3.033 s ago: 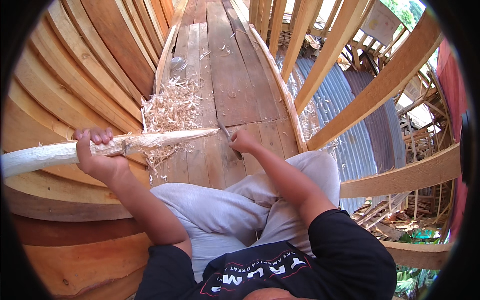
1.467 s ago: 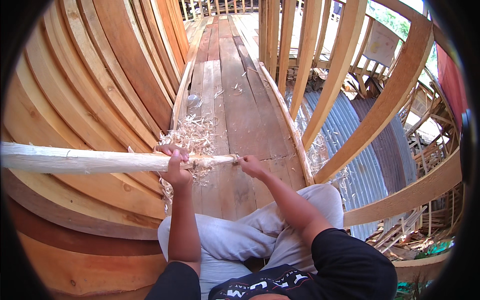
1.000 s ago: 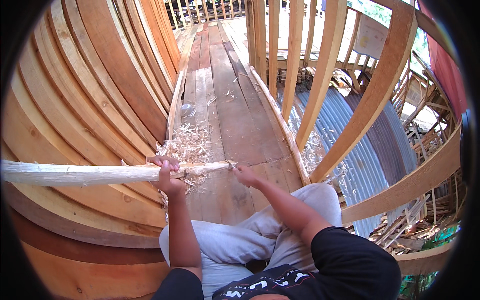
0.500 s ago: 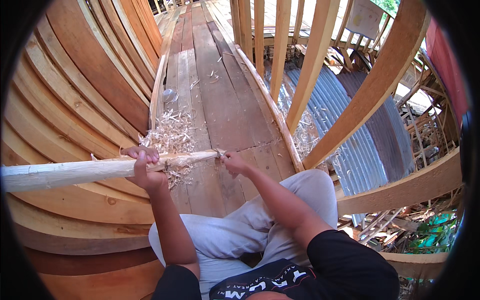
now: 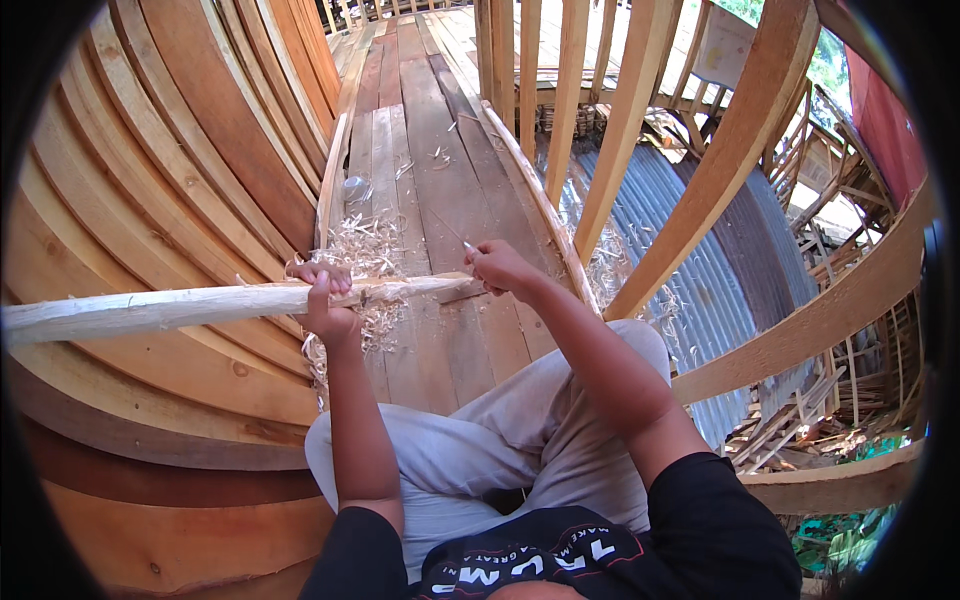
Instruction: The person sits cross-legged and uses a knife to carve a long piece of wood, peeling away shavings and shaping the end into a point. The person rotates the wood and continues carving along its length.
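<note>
A long, pale, stripped wooden pole (image 5: 200,309) lies crosswise in front of me, running from the left rim to a tapered end. My left hand (image 5: 330,305) is closed round it, thumb on top, a short way back from that end. Just past the tip, my right hand (image 5: 503,268) grips a small knife (image 5: 467,244). Its thin blade points up and to the left, apart from the wood; the handle is mostly hidden in my fist. Curled wood shavings (image 5: 375,245) are heaped on the planks beyond the pole.
I sit cross-legged on a plank floor (image 5: 445,340). Upright boards form a wall (image 5: 190,190) on the left. To the right are a wooden railing (image 5: 610,140) and, below it, corrugated metal sheets (image 5: 670,240). A small clear container (image 5: 357,188) rests by the shavings.
My right hand has come off the pole's tapered end, moving up and right, and the knife blade now stands clear of it. My left hand keeps its hold. The whole view has shifted slightly.
</note>
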Tool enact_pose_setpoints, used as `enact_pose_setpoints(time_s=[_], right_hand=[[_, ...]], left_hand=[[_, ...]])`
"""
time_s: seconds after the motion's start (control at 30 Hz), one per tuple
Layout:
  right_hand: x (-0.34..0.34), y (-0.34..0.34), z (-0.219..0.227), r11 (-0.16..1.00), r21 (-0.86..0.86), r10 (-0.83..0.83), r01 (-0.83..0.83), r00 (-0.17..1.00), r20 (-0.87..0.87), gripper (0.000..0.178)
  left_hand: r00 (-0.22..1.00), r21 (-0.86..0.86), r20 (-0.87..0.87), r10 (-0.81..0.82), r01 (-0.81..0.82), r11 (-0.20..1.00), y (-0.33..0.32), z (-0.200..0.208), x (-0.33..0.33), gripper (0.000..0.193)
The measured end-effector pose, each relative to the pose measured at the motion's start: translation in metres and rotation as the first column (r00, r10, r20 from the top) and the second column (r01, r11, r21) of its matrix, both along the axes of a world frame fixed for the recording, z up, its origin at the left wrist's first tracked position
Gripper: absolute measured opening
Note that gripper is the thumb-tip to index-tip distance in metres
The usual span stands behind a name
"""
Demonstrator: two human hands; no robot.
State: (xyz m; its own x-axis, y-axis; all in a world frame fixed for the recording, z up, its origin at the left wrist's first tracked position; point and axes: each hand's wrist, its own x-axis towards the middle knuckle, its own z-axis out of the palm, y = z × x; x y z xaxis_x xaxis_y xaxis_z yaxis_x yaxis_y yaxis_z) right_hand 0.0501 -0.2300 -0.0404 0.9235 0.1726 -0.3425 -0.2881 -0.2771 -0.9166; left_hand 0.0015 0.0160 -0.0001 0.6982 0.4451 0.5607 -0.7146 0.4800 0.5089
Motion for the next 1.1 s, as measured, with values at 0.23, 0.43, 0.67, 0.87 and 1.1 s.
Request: enact_pose_setpoints(time_s=[0.23, 0.43, 0.67, 0.87, 1.1], right_hand=[[-0.001, -0.008, -0.052, 0.997, 0.04, -0.067, 0.071, 0.994, -0.088, 0.024], [0.018, 0.015, -0.08, 0.997, -0.037, 0.068, -0.071, 0.994, -0.081, 0.028], [0.041, 0.035, -0.084, 0.962, -0.177, 0.188, -0.209, 0.974, -0.127, 0.037], [0.038, 0.039, -0.094, 0.937, -0.174, 0.276, -0.304, 0.947, -0.165, 0.043], [0.04, 0.043, -0.1, 0.925, -0.233, 0.263, -0.301, 0.948, -0.182, 0.047]], left_hand=[[1.0, 0.07, 0.01, -0.018, 0.017, 0.997, -0.002, -0.004, 0.001, 0.02], [0.997, 0.06, -0.055, 0.052, -0.049, 0.997, 0.011, 0.0, 0.0, 0.016], [0.975, 0.065, -0.129, 0.183, -0.176, 0.982, 0.025, 0.005, -0.001, 0.013], [0.984, 0.102, -0.111, 0.138, -0.127, 0.987, 0.015, 0.006, -0.004, 0.011], [0.991, 0.142, -0.083, 0.107, -0.095, 0.985, 0.019, 0.005, -0.004, 0.012]])
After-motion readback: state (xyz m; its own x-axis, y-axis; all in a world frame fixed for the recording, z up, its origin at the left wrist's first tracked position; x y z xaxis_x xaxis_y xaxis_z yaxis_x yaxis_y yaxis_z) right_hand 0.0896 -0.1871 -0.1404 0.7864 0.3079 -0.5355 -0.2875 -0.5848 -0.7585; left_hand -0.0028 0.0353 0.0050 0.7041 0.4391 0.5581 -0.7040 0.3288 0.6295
